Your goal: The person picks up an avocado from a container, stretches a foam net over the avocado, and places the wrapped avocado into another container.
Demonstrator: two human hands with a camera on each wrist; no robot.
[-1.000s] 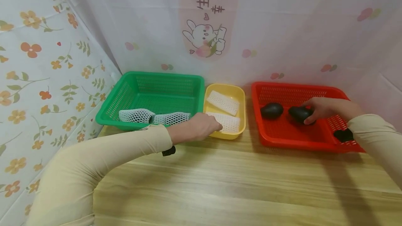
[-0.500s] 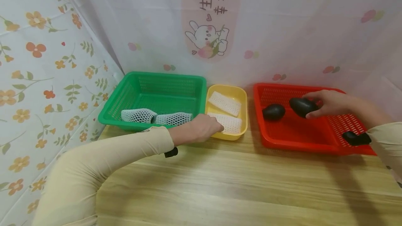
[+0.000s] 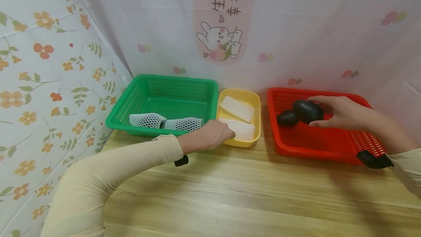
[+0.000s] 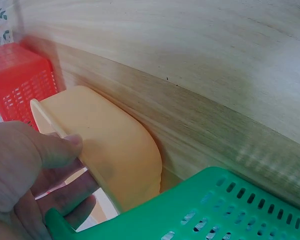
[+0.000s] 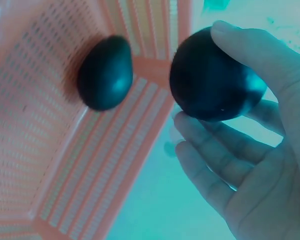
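Above the red basket (image 3: pixel 312 154), the right hand (image 3: pixel 342 112) holds a dark avocado (image 3: pixel 308 111) between thumb and fingers. A second dark avocado (image 3: pixel 287 118) lies at the basket's left side; the right wrist view shows the held avocado (image 5: pixel 210 80) apart from the other one (image 5: pixel 106 72). The left hand (image 3: pixel 210 134) is at the near left rim of the yellow tray (image 3: pixel 258 120), and in the left wrist view its thumb and fingers (image 4: pixel 65 150) pinch that rim. Two white foam net sleeves (image 3: pixel 237 108) (image 3: pixel 241 129) lie in the tray.
The green basket (image 3: pixel 161 79) stands left of the tray, holding two net sleeves (image 3: pixel 146 120) (image 3: pixel 183 124) along its near side, with something dark inside the left one. All containers stand on a wooden table (image 3: pixel 230 193) before a printed curtain (image 3: pixel 158 21).
My right hand has lifted the avocado from the red basket's floor and moved it left, towards the other avocado. My left hand stays at the tray.
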